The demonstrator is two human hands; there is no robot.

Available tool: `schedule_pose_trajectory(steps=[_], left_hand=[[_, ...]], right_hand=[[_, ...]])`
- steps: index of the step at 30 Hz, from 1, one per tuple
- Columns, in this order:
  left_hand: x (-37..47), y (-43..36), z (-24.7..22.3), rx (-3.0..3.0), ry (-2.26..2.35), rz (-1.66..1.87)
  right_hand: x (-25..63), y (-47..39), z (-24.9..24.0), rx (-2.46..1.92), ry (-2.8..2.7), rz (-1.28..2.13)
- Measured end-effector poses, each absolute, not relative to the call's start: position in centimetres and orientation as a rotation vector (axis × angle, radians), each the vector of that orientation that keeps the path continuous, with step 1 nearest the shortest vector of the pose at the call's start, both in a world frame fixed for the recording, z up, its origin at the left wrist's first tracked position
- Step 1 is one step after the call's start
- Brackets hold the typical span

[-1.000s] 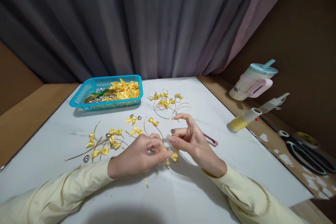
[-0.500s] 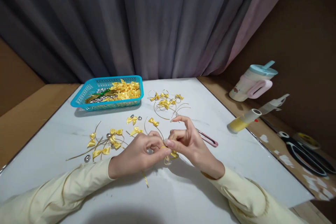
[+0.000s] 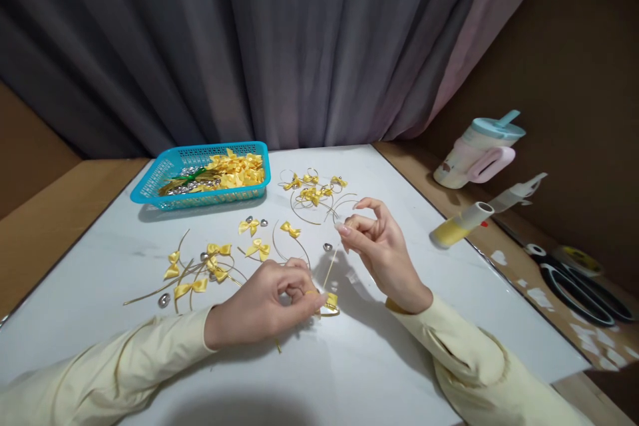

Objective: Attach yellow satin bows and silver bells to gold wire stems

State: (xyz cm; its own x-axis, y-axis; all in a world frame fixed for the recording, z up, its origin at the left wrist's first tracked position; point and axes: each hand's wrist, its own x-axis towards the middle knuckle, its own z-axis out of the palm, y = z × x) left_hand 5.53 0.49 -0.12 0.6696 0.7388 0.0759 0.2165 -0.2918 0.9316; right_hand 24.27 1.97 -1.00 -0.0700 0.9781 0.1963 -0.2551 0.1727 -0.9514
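Note:
My left hand (image 3: 274, 296) is closed, thumb and fingers pinching a yellow satin bow (image 3: 331, 301) low over the table; part of the bow is hidden by the fingers. A thin gold cord (image 3: 330, 267) rises from it towards my right hand (image 3: 382, 249). The right thumb and index finger are pinched together at the cord's upper end, other fingers curled. Just beyond the left fingers lies a silver heart-shaped bead (image 3: 327, 247). Left of that hand, several loose bows (image 3: 192, 288) with gold cords and silver beads (image 3: 164, 300) are scattered.
A blue basket (image 3: 200, 204) of yellow bows and silver beads stands at the back left. Further bows with curled cords (image 3: 310, 196) lie at the back middle. Along the right side are a cup with a straw (image 3: 474, 153), a roll (image 3: 459, 226), a white-tipped bottle (image 3: 519, 193) and black scissors (image 3: 584, 289).
My right hand has moved up and right, away from the left, drawing the gold cord out straight. The left hand stays on the bow. A silver bead now shows between the hands.

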Motion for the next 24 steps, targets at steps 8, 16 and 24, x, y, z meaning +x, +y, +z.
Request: schedule_pose_trajectory(steps=[8, 16, 24], left_hand=[[5.6, 0.2, 0.0, 1.853, 0.751, 0.577], [5.8, 1.2, -2.2, 2.492, 0.595, 0.924], [4.8, 3.5, -4.2, 3.366, 0.241, 0.958]], right_hand=[[24.0, 1.8, -1.4, -0.831, -1.176, 1.234], [23.5, 0.9, -0.1, -0.829, -1.077, 1.391], [23.5, 1.2, -1.2, -0.838, -0.900, 1.838]])
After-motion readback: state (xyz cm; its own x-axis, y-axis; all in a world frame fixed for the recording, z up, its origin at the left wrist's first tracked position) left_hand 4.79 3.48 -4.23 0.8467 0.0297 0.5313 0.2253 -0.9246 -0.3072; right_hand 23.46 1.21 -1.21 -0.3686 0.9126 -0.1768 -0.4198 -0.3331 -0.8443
